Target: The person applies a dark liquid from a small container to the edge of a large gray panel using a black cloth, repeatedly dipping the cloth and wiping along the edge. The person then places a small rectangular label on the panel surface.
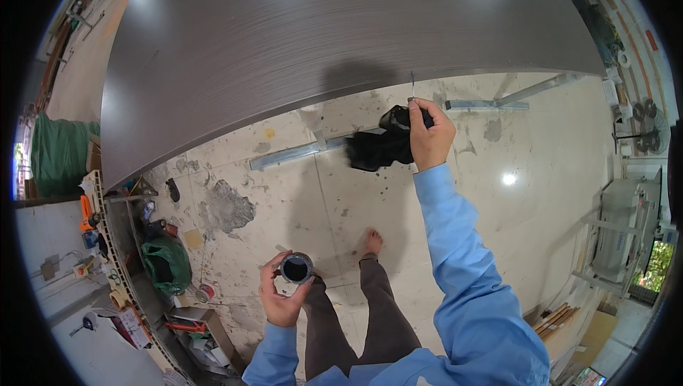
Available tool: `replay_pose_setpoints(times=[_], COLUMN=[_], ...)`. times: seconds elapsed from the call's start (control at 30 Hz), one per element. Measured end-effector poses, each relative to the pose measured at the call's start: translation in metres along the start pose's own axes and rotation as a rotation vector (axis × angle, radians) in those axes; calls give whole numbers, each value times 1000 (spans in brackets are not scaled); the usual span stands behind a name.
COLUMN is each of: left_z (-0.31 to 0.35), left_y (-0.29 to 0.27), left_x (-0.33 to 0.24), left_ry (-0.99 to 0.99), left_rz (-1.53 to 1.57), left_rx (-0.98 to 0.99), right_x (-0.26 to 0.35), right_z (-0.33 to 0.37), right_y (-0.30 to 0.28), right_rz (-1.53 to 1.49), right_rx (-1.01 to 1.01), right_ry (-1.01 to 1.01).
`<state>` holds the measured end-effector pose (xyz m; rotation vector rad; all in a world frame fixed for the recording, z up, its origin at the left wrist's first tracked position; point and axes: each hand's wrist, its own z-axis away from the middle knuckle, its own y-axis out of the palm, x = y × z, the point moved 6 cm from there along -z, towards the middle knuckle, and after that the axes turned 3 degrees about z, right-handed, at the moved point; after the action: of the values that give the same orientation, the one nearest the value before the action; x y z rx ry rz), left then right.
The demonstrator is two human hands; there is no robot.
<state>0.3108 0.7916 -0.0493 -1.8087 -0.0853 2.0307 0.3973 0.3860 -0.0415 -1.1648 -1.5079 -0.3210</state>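
Observation:
My left hand (283, 297) is wrapped round a small round can (296, 268) with dark contents, held upright low over my legs. My right hand (431, 137) is raised at the near edge of a large dark grey panel (341, 23). Its thumb and finger pinch a thin tool (413, 87) with a fine dark tip, which reaches the panel near its edge. The frame is too coarse to tell whether it is a fine brush. A black cloth (380, 150) hangs beside the same hand, apparently held by its other fingers, which are mostly hidden.
Metal bars (284, 157) show below the panel, above a stained tile floor (320, 201). On the left are a green bag (166, 265) and a cluttered shelf (203, 329). A fan (649, 126) and a metal-framed cabinet (615, 226) stand on the right, near wooden strips (556, 320).

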Motion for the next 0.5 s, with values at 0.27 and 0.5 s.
replay_pose_setpoints(times=[0.27, 0.5], left_z=[6, 11], left_y=[-24, -51], left_x=[14, 25], left_ry=[-18, -35], left_rz=[16, 49], left_rx=[-40, -82], right_x=[40, 30], right_z=[35, 36], right_y=[61, 45], right_rz=[17, 51], right_rx=[260, 119], right_ry=[-257, -80])
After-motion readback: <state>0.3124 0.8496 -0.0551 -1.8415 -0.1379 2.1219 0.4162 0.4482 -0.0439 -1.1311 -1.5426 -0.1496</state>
